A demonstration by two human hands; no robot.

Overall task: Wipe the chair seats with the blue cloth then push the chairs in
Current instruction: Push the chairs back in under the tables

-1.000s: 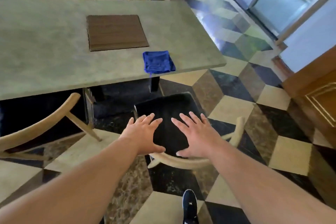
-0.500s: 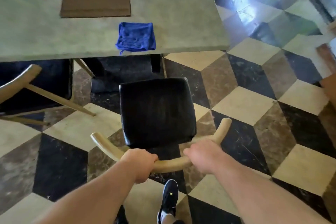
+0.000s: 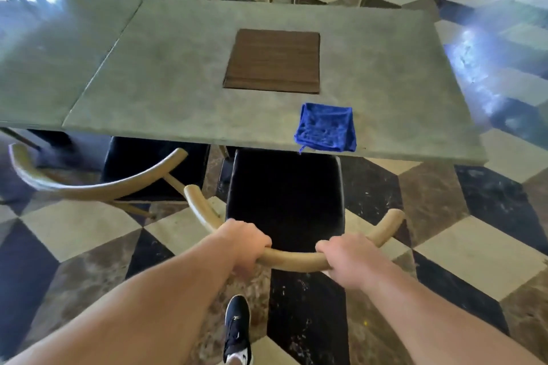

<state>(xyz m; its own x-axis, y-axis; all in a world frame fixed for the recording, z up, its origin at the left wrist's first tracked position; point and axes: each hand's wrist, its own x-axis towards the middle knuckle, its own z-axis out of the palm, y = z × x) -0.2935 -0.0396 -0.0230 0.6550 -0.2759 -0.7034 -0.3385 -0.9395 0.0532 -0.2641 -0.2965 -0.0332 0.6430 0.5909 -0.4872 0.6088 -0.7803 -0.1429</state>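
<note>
Both hands, left [image 3: 247, 241] and right [image 3: 345, 261], clamp the chair [image 3: 284, 204] backrest, its seat partly under the table [image 3: 184, 92]; cloth [image 3: 325, 127] idle.

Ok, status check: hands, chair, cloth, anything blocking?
Left hand and right hand both gripping the chair backrest. Black seat front edge at the table edge. Blue cloth lying on table. Nothing visibly blocking.

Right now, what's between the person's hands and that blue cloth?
In the head view, only the chair's black seat lies between the hands on the backrest and the blue cloth, which sits at the table edge.
</note>
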